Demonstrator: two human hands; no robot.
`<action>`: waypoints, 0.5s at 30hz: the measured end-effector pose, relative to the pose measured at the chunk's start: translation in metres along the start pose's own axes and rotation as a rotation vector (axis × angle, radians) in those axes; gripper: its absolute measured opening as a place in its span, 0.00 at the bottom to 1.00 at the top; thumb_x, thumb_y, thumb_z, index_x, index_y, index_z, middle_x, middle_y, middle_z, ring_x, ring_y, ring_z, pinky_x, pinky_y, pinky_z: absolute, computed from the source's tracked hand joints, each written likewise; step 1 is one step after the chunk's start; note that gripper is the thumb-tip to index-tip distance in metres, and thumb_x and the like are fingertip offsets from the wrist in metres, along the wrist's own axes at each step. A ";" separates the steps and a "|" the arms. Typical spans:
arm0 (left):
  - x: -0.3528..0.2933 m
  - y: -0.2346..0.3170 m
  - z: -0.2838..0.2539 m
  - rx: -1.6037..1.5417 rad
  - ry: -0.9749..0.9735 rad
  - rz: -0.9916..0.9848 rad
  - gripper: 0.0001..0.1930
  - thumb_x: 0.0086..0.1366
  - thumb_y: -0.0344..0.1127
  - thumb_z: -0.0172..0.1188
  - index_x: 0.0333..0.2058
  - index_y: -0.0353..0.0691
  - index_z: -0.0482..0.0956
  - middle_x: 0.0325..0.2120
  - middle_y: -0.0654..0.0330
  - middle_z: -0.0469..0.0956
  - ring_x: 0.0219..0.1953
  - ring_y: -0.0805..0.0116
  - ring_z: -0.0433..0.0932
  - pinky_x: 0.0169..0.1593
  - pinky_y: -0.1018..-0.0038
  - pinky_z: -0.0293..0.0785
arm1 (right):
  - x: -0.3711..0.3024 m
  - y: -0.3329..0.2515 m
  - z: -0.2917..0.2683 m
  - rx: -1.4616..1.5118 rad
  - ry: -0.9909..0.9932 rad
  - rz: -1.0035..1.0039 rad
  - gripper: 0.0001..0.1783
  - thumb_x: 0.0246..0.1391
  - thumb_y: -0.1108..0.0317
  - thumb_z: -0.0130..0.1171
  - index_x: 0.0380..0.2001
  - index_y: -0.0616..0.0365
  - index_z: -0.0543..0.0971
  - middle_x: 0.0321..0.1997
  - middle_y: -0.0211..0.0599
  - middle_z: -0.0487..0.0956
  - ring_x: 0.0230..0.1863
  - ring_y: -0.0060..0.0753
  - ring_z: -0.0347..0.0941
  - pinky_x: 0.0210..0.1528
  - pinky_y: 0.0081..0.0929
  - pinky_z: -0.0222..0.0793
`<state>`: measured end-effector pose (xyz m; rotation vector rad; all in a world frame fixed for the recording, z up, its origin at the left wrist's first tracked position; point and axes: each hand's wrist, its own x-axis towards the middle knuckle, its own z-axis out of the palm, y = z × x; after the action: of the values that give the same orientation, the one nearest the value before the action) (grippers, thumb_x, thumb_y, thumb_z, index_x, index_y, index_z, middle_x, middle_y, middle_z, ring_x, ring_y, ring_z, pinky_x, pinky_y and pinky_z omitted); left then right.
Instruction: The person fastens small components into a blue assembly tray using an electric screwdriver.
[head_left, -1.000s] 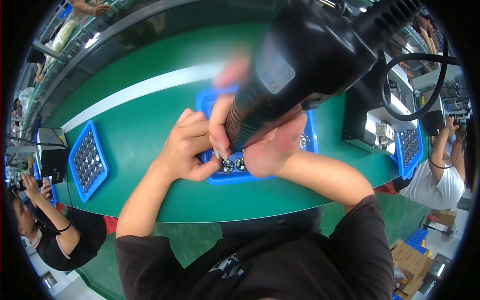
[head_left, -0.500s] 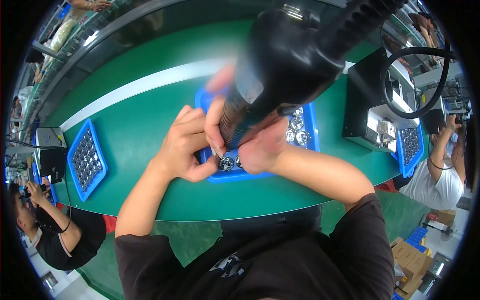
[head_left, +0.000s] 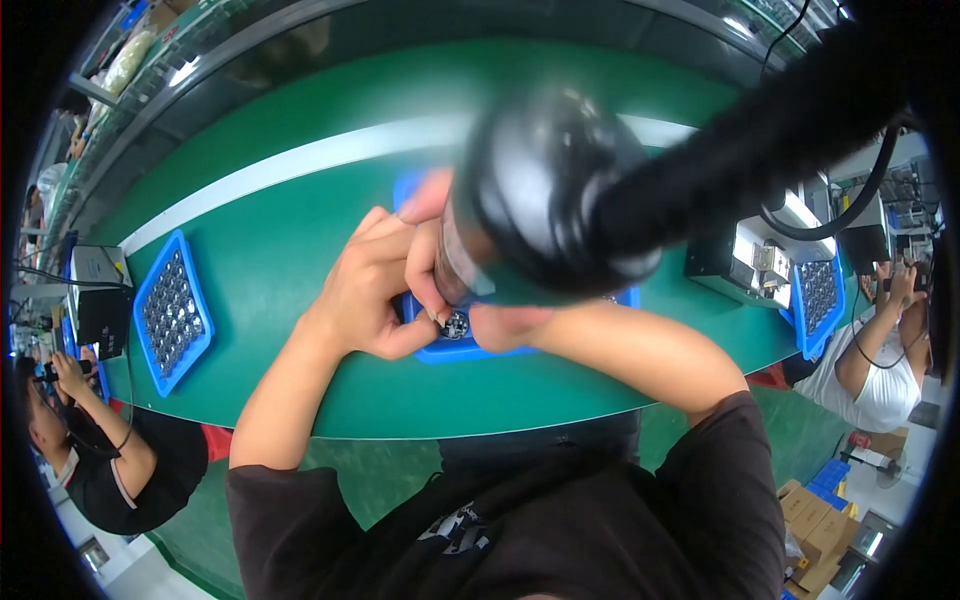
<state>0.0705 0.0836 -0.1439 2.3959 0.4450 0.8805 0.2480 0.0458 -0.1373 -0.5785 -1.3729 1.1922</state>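
Observation:
My right hand (head_left: 505, 325) is wrapped round a black corded electric screwdriver (head_left: 545, 190), which looms large and hides much of that hand. The tool slants down and left, its tip out of sight behind my fingers. Beside it my left hand (head_left: 362, 275) is closed, fingers curled and thumb pressed in at the tool's lower end; whatever they pinch is hidden. Both hands are over a blue tray (head_left: 440, 353). A small round silver-and-black part (head_left: 456, 325) shows in the tray right under my fingertips. Most of the tray's contents are covered by the tool.
To the left on the green table (head_left: 270, 240) lies another blue tray (head_left: 207, 335) of round parts, near a black-and-white box (head_left: 100, 290). At right stand a black-and-silver machine (head_left: 745, 260) and a further filled tray (head_left: 822, 300). People sit on both sides.
The screwdriver's rear end has tipped nearer the camera and to the right, with its cord swinging lower, so it covers more of the tray. My left hand has hardly moved.

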 end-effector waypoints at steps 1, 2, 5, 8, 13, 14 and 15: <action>-0.002 -0.001 0.000 0.022 -0.001 -0.022 0.05 0.37 0.34 0.63 0.18 0.52 0.80 0.30 0.67 0.79 0.35 0.63 0.74 0.40 0.68 0.58 | -0.003 0.003 -0.001 -0.092 -0.040 0.008 0.59 0.45 0.11 0.45 0.54 0.61 0.63 0.20 0.24 0.71 0.26 0.17 0.67 0.34 0.17 0.64; -0.006 0.000 -0.001 -0.020 -0.004 -0.081 0.05 0.36 0.34 0.63 0.19 0.51 0.80 0.30 0.67 0.79 0.36 0.62 0.74 0.40 0.68 0.59 | -0.003 0.003 0.000 -0.044 -0.082 0.035 0.60 0.44 0.12 0.48 0.55 0.62 0.63 0.20 0.22 0.70 0.27 0.18 0.66 0.33 0.18 0.63; -0.018 -0.002 0.003 -0.113 0.022 -0.189 0.06 0.36 0.34 0.65 0.19 0.49 0.79 0.31 0.64 0.79 0.40 0.57 0.76 0.42 0.67 0.62 | 0.002 0.007 0.008 0.090 -0.103 -0.002 0.62 0.44 0.13 0.48 0.58 0.64 0.63 0.21 0.22 0.71 0.26 0.17 0.66 0.33 0.19 0.62; -0.002 0.003 -0.005 -0.078 -0.009 -0.081 0.06 0.38 0.33 0.65 0.19 0.49 0.78 0.31 0.61 0.79 0.40 0.55 0.77 0.51 0.60 0.68 | 0.006 0.025 0.006 0.109 -0.051 -0.280 0.48 0.63 0.31 0.52 0.64 0.69 0.64 0.20 0.27 0.77 0.19 0.23 0.75 0.23 0.22 0.68; -0.005 -0.008 -0.001 0.041 -0.030 -0.035 0.10 0.37 0.37 0.64 0.22 0.46 0.78 0.29 0.58 0.79 0.38 0.51 0.77 0.49 0.59 0.69 | 0.006 -0.005 0.002 0.205 0.067 -0.213 0.48 0.65 0.33 0.51 0.67 0.68 0.58 0.21 0.30 0.75 0.18 0.18 0.70 0.21 0.21 0.66; 0.001 -0.006 0.005 0.076 -0.010 -0.009 0.11 0.37 0.38 0.64 0.23 0.45 0.79 0.28 0.58 0.78 0.36 0.51 0.76 0.46 0.59 0.67 | 0.002 -0.011 -0.002 0.221 0.110 -0.214 0.47 0.65 0.33 0.50 0.66 0.67 0.59 0.21 0.29 0.75 0.18 0.17 0.69 0.21 0.20 0.65; 0.008 0.002 0.008 0.104 0.010 0.022 0.12 0.36 0.40 0.63 0.23 0.44 0.79 0.26 0.58 0.76 0.34 0.50 0.74 0.43 0.60 0.66 | -0.006 -0.028 -0.010 0.232 0.160 -0.221 0.46 0.65 0.33 0.50 0.65 0.66 0.60 0.22 0.28 0.74 0.19 0.16 0.67 0.21 0.19 0.64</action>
<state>0.0822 0.0826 -0.1435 2.4959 0.4799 0.9001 0.2670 0.0337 -0.1166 -0.3399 -1.1137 1.0822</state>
